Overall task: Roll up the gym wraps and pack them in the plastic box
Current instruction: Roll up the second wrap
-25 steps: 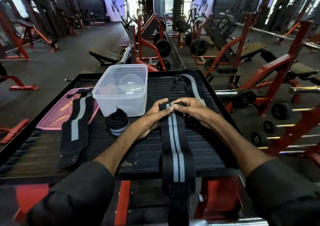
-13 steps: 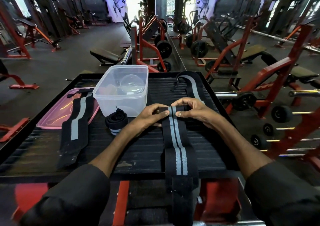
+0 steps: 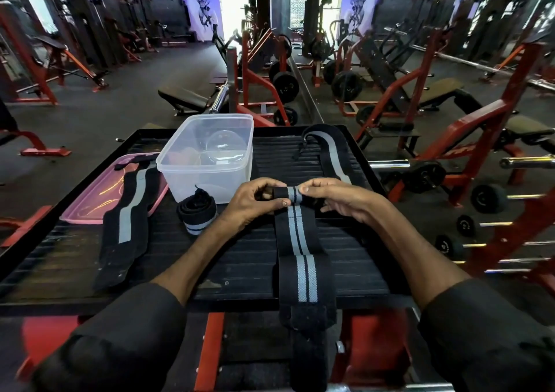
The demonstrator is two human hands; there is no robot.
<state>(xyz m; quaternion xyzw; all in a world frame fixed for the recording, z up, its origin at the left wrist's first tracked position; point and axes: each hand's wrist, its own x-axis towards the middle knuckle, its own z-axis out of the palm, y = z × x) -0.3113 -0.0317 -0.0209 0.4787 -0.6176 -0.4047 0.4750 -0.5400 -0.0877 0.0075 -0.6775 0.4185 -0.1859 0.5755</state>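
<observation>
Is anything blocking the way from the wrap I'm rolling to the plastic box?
Nothing visible does. The plastic box stands open just past the wrap; the pink lid lies to its left, and the finished roll sits clear of the path.

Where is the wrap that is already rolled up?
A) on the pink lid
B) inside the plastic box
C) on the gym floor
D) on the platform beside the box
D: the rolled wrap sits on the black platform, just in front of the clear plastic box, not inside it.
</observation>
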